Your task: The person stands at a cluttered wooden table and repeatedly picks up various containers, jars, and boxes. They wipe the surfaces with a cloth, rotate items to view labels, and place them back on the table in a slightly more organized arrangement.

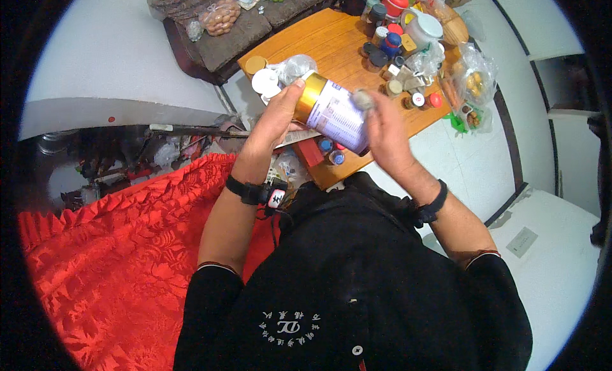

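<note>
A cylindrical tin [333, 111] with a gold upper band and a white-and-purple label lies tilted in front of my chest, above the near edge of a wooden table [331, 39]. My left hand [277, 116] grips its gold end from the left. My right hand [382, 132] holds the lower end, and its fingertips pinch a small grey wad [363, 100] pressed against the tin's side. Both wrists wear black bands.
The table carries several jars and bottles [395, 26], plastic bags of food [475, 84], a white lid [264, 81] and a round gold lid [255, 64]. A bag of nuts [220, 17] lies on a dark bench behind. Red fabric [127, 243] spreads at lower left.
</note>
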A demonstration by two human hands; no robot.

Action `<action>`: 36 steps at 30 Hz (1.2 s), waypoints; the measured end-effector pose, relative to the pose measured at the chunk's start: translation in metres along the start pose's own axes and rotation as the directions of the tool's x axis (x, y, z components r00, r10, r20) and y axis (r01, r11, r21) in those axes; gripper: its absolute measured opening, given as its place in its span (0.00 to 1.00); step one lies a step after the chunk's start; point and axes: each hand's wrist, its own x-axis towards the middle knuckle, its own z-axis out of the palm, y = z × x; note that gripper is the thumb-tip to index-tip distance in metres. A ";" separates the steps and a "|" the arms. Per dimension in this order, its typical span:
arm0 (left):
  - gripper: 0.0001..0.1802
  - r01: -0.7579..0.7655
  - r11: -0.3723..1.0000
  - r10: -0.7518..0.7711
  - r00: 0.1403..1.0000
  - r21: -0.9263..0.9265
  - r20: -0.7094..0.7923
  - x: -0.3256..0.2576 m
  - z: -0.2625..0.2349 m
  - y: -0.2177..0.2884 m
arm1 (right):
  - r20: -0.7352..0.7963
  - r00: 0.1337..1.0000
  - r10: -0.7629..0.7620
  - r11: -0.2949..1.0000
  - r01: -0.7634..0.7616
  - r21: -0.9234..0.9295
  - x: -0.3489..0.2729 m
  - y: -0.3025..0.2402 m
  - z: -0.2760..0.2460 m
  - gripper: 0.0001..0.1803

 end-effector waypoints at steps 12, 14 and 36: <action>0.34 -0.345 0.917 0.337 0.939 -0.200 -0.075 -0.001 0.047 0.045 | 0.142 0.903 0.406 0.357 -0.299 0.885 0.045 0.014 -0.026 0.38; 0.40 -0.469 0.877 0.472 0.882 0.100 -0.005 -0.001 0.044 0.059 | 0.151 0.938 0.311 0.495 -0.296 0.817 0.046 0.008 -0.048 0.44; 0.42 -0.356 0.934 0.345 0.923 0.035 0.169 0.001 0.066 0.109 | -0.115 0.934 0.339 0.656 -0.148 0.740 0.063 0.002 -0.069 0.45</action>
